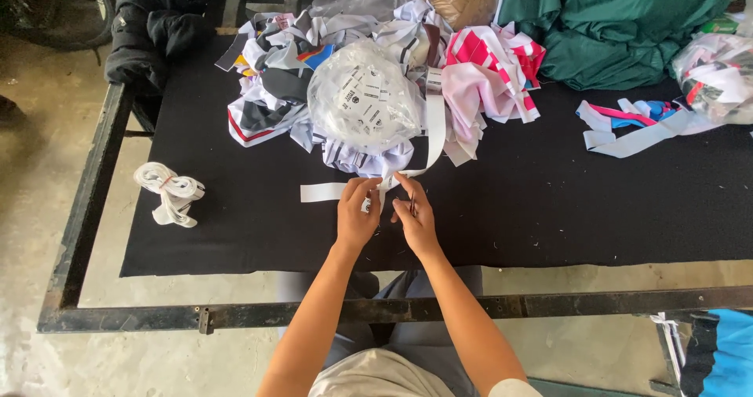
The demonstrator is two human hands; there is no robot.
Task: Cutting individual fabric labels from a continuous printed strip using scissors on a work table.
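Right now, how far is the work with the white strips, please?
Done, it seems: one tied bundle of white strips lies at the left of the black mat. In hand: the left hand and right hand pinch a white strip together; the right seems to hold a small tool. Left: a big pile of fabric scraps, a clear bag on it, and loose strips at the right.

Clear bag [363,99] of white tags is sitting atop the scrap pile [274,91]; another clear bag [718,71] is lying far right.
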